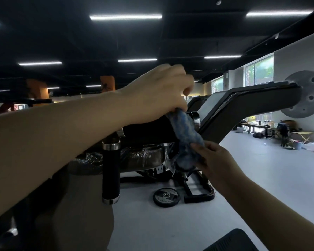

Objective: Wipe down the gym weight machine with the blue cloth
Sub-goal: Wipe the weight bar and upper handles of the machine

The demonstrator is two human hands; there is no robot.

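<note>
Cloth [185,131] hangs between both hands, weight plate [166,197] on floor below.

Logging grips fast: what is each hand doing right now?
Left hand: fingers grip the blue cloth at its top.
Right hand: fingers pinch the cloth's lower end.
</note>
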